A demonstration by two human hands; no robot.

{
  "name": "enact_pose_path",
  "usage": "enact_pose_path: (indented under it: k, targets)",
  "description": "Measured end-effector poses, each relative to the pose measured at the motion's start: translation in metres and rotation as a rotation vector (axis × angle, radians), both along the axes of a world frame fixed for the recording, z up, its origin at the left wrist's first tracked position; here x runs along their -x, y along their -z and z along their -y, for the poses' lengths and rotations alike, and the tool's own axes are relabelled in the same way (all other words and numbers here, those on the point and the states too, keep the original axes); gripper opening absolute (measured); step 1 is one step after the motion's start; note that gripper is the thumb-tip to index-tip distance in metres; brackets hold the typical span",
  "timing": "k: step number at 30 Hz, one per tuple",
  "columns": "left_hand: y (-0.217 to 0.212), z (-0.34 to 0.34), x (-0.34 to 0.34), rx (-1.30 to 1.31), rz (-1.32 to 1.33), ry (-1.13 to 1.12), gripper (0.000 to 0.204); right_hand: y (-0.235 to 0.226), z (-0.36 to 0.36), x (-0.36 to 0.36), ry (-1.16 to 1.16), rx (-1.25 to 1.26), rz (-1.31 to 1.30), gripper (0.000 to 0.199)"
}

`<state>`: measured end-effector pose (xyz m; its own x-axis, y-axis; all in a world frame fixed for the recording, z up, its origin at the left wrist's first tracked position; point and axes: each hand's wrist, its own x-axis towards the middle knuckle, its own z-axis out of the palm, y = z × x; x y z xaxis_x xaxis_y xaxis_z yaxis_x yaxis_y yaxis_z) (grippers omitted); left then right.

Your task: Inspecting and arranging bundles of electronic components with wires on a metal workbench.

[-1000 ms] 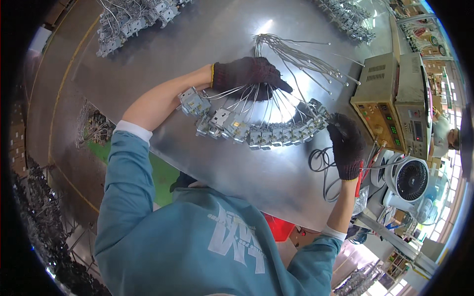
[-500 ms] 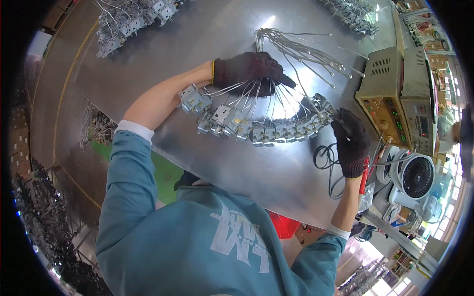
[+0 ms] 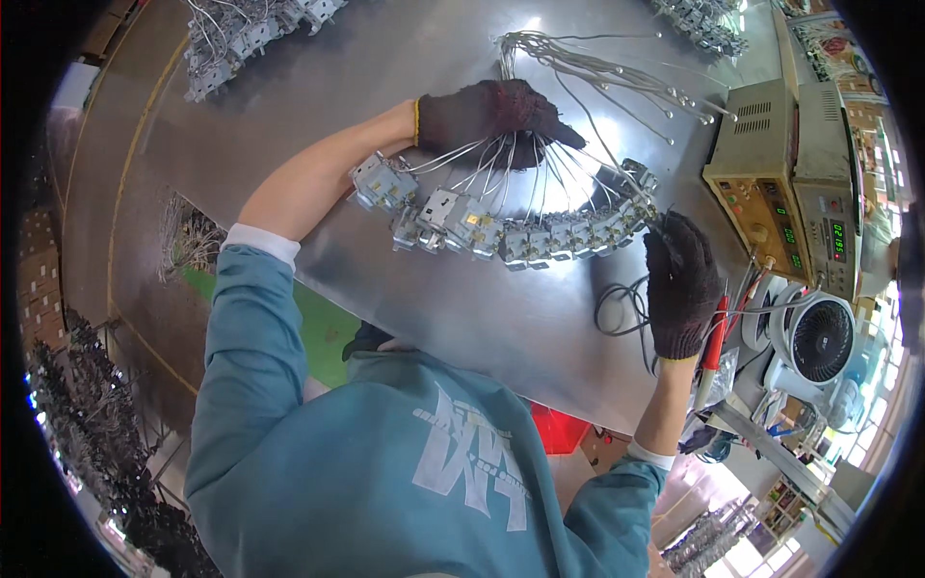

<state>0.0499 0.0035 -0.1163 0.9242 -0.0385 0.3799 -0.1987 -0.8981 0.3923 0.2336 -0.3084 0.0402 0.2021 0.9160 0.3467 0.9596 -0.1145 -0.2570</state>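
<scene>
though each small metal-cased component [image 3: 540,241] in the arc looks light and rigid, the row hangs off thin, springy white wires [image 3: 501,169], so it likely handles as a floppy chain best taken at the gathered wire bundle and steadied at one end. left hand [image 3: 491,116], dark-gloved, is closed around that bundle where the wires converge, just above the arc lying on the grey metal table [image 3: 462,318]. right hand [image 3: 682,284], also gloved, has fingers curled at the arc's right end, touching the last units; whether it truly pinches one, cannot tell.
</scene>
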Motion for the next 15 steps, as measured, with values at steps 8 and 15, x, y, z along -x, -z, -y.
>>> enact_pose_path:
  k: [8,15]
  targets:
    - [-0.019,0.007,0.005,0.049,0.084,0.040,0.048,0.001,0.006,-0.001,0.025,-0.009,-0.106,0.028]
    - [-0.024,0.007,0.005,0.095,0.047,0.035,0.052,0.002,0.010,0.010,0.092,-0.001,-0.246,0.029]
